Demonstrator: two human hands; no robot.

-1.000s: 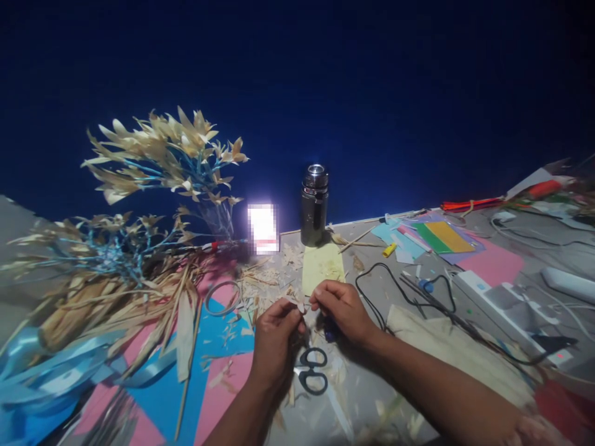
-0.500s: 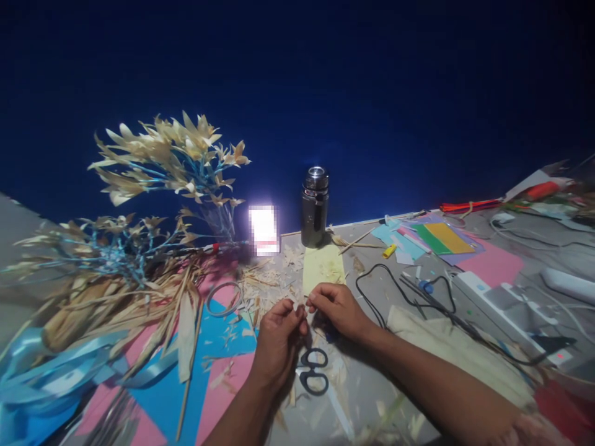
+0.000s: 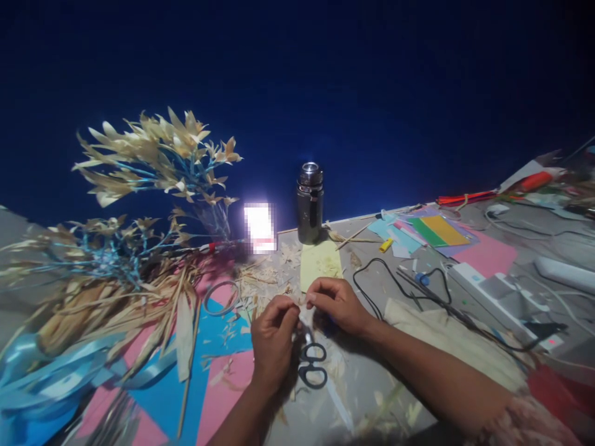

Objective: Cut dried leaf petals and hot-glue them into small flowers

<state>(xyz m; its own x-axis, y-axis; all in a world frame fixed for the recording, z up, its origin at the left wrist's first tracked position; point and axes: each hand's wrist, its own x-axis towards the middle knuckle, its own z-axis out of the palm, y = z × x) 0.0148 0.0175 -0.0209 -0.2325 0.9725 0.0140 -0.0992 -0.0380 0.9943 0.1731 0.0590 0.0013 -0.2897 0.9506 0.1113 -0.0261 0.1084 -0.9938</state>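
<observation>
Near the front edge of the counter [image 3: 360, 378], black-handled scissors [image 3: 305, 365] lie flat, with a pale strip [image 3: 341, 409] just beside them. Right behind, left hand [image 3: 274, 337] and right hand [image 3: 335, 305] face each other, fingers curled towards a pinch, tips nearly meeting. Can't tell if either is grasping anything; too small and blurred there. Scissors are the nearest tool, beside the left hand and not picked up: two dark loops showing, blade end hard to make out.

Toward the left edge: light blue ribbon [image 3: 60, 365], blue sheet [image 3: 202, 356], tape ring [image 3: 218, 311], heap of dry husks [image 3: 153, 297]. Toward the right edge: pale cloth [image 3: 446, 347], power strip [image 3: 493, 303].

Farther back, cream scraps [image 3: 260, 275] spread beside yellow paper [image 3: 320, 260]; a dark flask [image 3: 309, 214] stands upright by the far edge. Far left, upper spray [image 3: 153, 148] and lower spray [image 3: 111, 251], pale pointed petals on blue stems, both look put together.

Progress, as a guess: partway. Plenty of cutting seems done, going by the scraps; husks remain loose, and nothing at the fingertips is visibly joined to a stem.
</observation>
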